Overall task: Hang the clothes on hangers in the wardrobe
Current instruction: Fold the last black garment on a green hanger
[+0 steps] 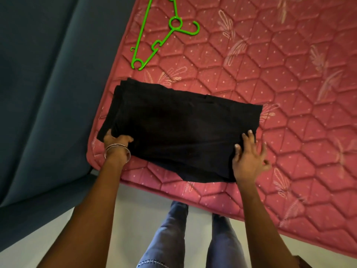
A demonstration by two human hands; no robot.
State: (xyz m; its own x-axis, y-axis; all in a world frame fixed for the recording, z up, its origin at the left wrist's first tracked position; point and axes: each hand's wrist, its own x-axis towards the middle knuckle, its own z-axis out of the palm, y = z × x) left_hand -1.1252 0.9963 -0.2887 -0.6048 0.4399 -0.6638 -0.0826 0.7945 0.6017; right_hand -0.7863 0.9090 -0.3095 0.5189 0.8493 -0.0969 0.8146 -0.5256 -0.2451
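Both hands met the folded black garment (179,128): left hand (116,141) gripped its corner, right hand (249,157) lay open; unfolding should precede reaching for the green hanger (164,33).

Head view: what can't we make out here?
- Green hanger: its far end is cut off by the top edge.
- Black garment: folded, so its type is hidden.
- Left hand: fingertips tucked under the cloth.
- Right hand: outer fingers motion-blurred.
- Wardrobe: not in view.

Folded black garment (173,128), green hanger (160,35) beyond
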